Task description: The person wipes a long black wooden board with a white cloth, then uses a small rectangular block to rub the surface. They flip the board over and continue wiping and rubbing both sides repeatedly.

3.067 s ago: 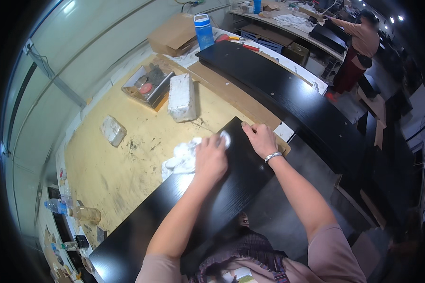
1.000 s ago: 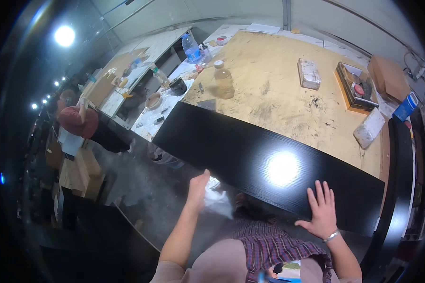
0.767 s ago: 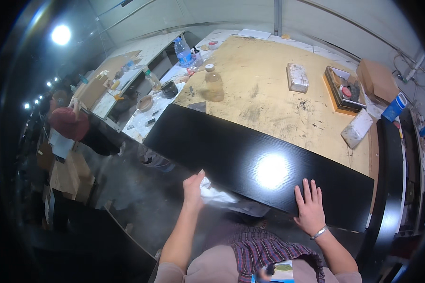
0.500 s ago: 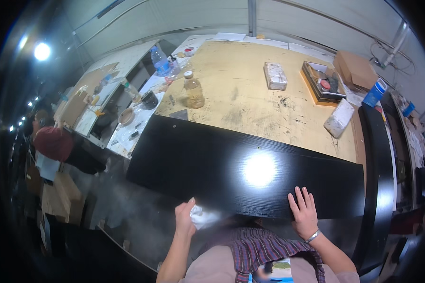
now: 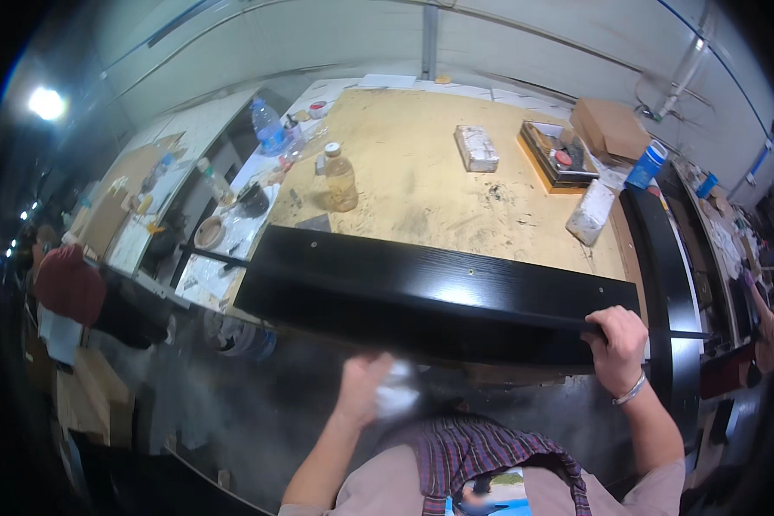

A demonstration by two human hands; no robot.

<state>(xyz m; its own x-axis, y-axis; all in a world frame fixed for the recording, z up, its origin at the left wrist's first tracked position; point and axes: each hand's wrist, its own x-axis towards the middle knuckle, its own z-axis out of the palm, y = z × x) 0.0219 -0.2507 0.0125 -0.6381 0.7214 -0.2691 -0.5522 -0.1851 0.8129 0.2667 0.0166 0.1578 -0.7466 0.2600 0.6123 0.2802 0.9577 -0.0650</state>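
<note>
A long black wood-grained board [image 5: 439, 284] lies across the near side of the worktable, its near edge tilted so that a dark face shows toward me. My right hand [image 5: 617, 348] is closed over the board's near edge at its right end, fingers curled on top. Below the board's near edge, off to the left, my left hand [image 5: 365, 387] is closed on a white cloth [image 5: 397, 391]. That cloth is smeared by motion, and a gap separates it from the board.
On the yellow tabletop [image 5: 404, 163] stand a bottle of amber liquid [image 5: 340, 182], two whitish blocks [image 5: 476, 149] and an open box of small items [image 5: 559, 159]. Another black board [image 5: 662, 258] runs along the right. A person in dark red [image 5: 70, 288] stands far left.
My right hand has gone from lying flat on the board to gripping its edge farther right. The board has tilted. My left hand and cloth have shifted slightly right.
</note>
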